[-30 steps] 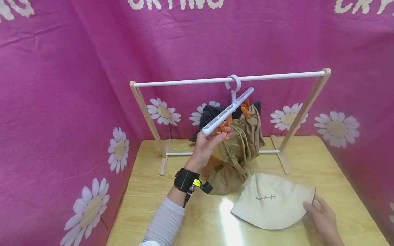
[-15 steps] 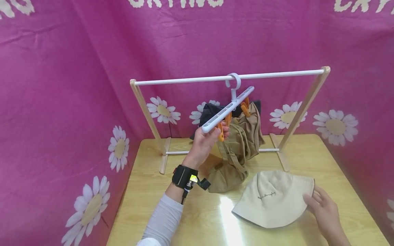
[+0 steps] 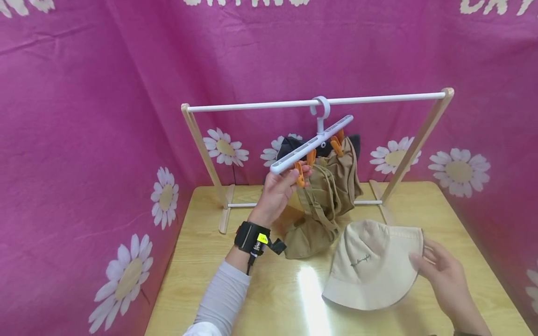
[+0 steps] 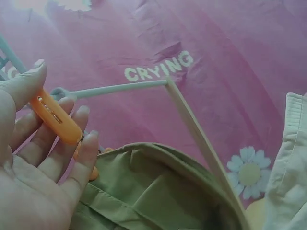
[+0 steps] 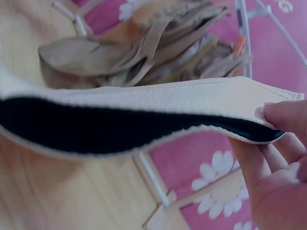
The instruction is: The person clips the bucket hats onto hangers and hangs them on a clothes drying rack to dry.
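Note:
My left hand pinches an orange clothespin at the near end of a pale plastic hanger. In the left wrist view, thumb and fingers lie on either side of this clothespin. Other orange clips hold an olive-brown hat, a brown hat and a dark cloth item below the hanger. My right hand pinches the brim edge of a cream bucket hat, tilted above the table's right part. The right wrist view shows its dark inside.
The hanger hooks over the white top rod of a small wooden rack. This rack stands at the back of the wooden table. A pink cloth with daisies encloses the back and sides.
My right hand has lifted and tilted the cream bucket hat, bringing its brim edge slightly up and left. The clothespin in my left hand has turned and shifted slightly.

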`<state>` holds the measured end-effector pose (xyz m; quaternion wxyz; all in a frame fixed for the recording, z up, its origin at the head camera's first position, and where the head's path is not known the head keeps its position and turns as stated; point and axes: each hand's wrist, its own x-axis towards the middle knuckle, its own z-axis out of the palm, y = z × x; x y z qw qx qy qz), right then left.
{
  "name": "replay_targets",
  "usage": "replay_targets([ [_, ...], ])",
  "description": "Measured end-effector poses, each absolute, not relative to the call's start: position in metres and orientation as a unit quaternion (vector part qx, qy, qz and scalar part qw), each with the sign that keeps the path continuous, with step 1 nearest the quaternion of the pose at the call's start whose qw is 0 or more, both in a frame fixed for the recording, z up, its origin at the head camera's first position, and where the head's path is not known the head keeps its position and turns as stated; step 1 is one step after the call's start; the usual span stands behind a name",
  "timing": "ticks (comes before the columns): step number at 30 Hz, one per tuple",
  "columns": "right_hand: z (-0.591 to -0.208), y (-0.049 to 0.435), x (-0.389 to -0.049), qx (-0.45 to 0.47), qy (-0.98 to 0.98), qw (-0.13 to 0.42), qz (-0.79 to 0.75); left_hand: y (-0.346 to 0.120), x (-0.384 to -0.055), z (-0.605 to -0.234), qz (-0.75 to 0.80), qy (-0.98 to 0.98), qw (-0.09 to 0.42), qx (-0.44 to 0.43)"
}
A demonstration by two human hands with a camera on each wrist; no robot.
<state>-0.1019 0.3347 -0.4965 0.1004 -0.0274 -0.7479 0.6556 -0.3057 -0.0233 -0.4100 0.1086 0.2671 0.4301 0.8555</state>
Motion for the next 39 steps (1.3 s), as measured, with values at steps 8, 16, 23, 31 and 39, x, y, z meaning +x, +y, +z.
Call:
replay_targets([
  [8,-0.464,0.303,-0.107,0.047,-0.773,0.112,0.623,-0.029,-0.308,-0.415,0.887,0.385,0.129,0.219],
  [16,-0.439,0.281,-0.111,0.079,-0.758,0.124,0.635,-0.031,-0.309,-0.415,0.884,0.396,0.122,0.215],
  [23,-0.433,0.252,-0.126,0.115,-0.72,0.123,0.673,-0.036,-0.31,-0.412,0.89,0.383,0.118,0.219],
  [31,-0.435,0.222,-0.143,0.124,-0.697,0.116,0.697,-0.036,-0.311,-0.405,0.892,0.379,0.131,0.209],
  [39,-0.443,0.198,-0.159,0.107,-0.671,0.104,0.727,-0.037,-0.311,-0.402,0.901,0.373,0.137,0.175],
])
